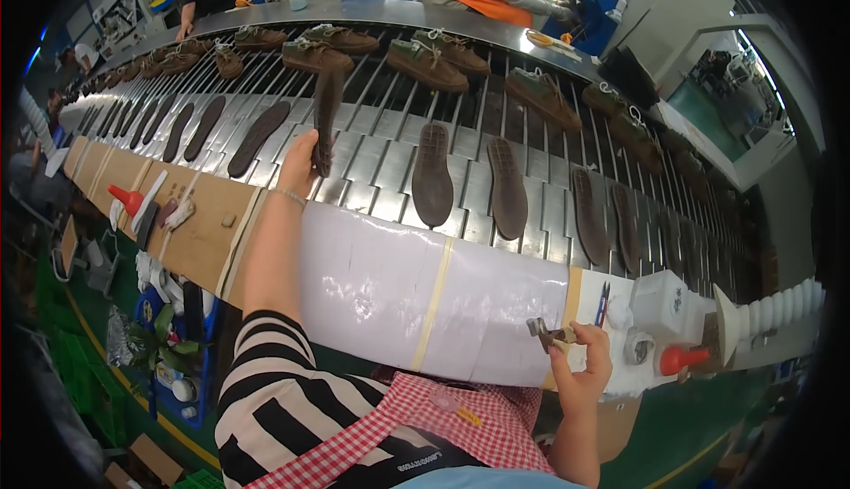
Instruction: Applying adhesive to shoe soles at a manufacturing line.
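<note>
At the near edge of the conveyor (372,161) her left hand (301,163) clamps a dark sole (326,117), apparently mid-pickup, right hand (584,367) pinching a small brush (547,333); coating it likely follows.

Soles (432,175) on conveyor (381,157); shoes (427,62) behind.

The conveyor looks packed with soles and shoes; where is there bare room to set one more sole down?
Bare slats lie between the sole in the left hand and the next dark sole. The white-covered ledge in front is bare too. The far row of brown shoes and the ledge by the right hand, with bottles, are crowded.
</note>
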{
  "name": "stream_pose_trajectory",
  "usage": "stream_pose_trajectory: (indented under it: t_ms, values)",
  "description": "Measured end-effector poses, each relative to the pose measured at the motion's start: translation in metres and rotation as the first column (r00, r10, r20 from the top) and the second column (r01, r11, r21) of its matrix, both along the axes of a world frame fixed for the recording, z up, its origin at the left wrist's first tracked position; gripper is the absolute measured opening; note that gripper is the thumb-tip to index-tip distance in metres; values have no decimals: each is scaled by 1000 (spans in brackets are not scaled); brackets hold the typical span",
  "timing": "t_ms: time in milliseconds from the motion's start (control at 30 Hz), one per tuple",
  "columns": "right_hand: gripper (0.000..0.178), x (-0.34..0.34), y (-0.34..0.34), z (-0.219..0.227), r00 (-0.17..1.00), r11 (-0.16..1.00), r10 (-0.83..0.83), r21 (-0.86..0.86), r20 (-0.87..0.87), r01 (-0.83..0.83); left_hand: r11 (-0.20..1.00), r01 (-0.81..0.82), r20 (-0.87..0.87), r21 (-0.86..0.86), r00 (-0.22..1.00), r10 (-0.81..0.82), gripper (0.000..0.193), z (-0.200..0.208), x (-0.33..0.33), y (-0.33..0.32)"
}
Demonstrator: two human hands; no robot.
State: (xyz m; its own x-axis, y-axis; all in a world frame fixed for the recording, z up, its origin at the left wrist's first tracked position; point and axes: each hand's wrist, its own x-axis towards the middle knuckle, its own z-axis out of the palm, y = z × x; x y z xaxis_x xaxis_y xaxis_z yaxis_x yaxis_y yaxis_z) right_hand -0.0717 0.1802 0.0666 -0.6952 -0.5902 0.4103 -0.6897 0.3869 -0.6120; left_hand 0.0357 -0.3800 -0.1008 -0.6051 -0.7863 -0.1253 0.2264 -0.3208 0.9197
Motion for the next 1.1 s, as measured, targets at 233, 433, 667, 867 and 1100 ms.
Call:
stream_pose_trajectory:
  t_ms: [233,433,667,867,1100]
  values:
    - [45,-6,43,10,993,998,-57,19,-101,59,904,418,-784,92,590,-193,69,72,15,168]
    - [45,-23,99,13,960,976,-204,38,-195,215,699,696,-918,166,367,-147,70,70,13,250]
    - [44,-59,152,20,841,882,-334,174,-425,438,486,783,-867,388,489,-96,66,63,-10,315]
    - [38,-88,176,29,715,791,-295,258,-634,555,238,873,-870,426,467,-158,74,71,-20,330]
    - [39,-113,174,15,682,744,-333,263,-651,614,342,865,-840,368,467,-277,67,84,-24,346]
